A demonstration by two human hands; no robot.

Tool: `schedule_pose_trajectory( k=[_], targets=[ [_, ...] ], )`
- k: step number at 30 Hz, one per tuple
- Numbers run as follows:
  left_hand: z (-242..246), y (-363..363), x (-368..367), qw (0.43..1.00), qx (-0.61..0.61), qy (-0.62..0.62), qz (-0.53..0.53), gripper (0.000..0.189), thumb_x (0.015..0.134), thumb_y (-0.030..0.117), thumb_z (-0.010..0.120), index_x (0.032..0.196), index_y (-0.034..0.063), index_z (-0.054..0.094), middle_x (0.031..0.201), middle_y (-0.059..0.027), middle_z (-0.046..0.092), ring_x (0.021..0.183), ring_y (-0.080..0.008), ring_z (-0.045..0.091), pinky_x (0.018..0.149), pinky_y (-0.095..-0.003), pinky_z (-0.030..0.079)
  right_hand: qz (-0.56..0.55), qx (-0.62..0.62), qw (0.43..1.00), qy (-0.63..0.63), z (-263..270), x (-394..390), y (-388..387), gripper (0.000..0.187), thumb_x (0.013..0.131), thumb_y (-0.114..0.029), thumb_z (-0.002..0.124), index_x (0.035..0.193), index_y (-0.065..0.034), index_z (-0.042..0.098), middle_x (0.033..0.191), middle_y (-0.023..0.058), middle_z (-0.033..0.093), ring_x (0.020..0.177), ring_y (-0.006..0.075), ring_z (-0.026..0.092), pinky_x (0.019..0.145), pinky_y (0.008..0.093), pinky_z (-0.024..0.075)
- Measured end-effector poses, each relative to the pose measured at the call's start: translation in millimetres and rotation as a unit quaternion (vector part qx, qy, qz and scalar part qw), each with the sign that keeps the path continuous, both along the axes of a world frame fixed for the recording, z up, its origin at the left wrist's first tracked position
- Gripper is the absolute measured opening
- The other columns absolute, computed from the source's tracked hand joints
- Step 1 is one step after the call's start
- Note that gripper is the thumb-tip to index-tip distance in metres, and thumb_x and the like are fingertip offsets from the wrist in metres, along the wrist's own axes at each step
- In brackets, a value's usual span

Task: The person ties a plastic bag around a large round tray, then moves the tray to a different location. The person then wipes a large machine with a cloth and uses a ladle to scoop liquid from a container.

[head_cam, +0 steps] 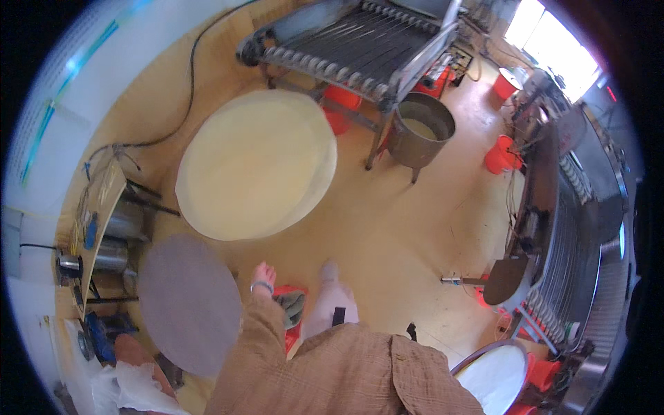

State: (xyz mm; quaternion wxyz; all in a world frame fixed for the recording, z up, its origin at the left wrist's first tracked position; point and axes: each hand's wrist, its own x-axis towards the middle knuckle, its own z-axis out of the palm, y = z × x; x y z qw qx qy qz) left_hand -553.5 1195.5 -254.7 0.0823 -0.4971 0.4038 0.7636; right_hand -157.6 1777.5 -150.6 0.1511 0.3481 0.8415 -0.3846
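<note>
My left hand (263,276), with a band around its wrist, hangs low in front of me. It appears empty, but how far its fingers are apart is too small to tell. Just right of it stands a red plastic container (291,337) with a dark grey-green cloth (291,308) in it. To the hand's left is a large round grey board or tabletop (189,303). Ahead is a bigger round cream-coloured surface (254,166) with a paler rim. My right hand is out of view; a brown checked garment (358,368) covers my body.
A metal machine with a bed of rollers (358,39) stands ahead, beside a deep metal pot on legs (421,129). Another long machine (565,249) lines the right side. Red buckets (503,154) stand near it. A cable (192,88) runs along the left wall, above a cluttered side table (104,212).
</note>
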Motion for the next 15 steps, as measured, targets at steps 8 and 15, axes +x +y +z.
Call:
schedule_pose_trajectory(
  k=[8,15],
  targets=[
    [-15.3,-36.6,-132.1,0.981,-0.087,-0.118,0.125,0.028,0.082,0.033,0.059,0.096,0.0093,0.052,0.075,-0.0029,0.046,0.061,-0.0165,0.043,0.047,-0.0324,0.038,-0.114,-0.077,0.981,-0.139,65.1,-127.7,-28.5,0.02,0.087,-0.017,0.056,0.098,-0.0007,0.061,0.075,0.0091,0.064,0.065,0.0161,0.062,0.06,0.0285,0.0511],
    [-21.7,-66.3,-150.1,0.967,-0.083,-0.097,0.222,0.016,0.08,0.027,0.058,0.081,0.0118,0.061,0.066,-0.0037,0.054,0.06,-0.0193,0.052,0.055,-0.0326,0.044,-0.168,-0.217,0.955,-0.113,73.0,-229.6,-20.1,0.024,0.089,-0.019,0.058,0.104,-0.0006,0.057,0.081,0.0099,0.062,0.065,0.0178,0.061,0.057,0.0308,0.0527]
  ],
)
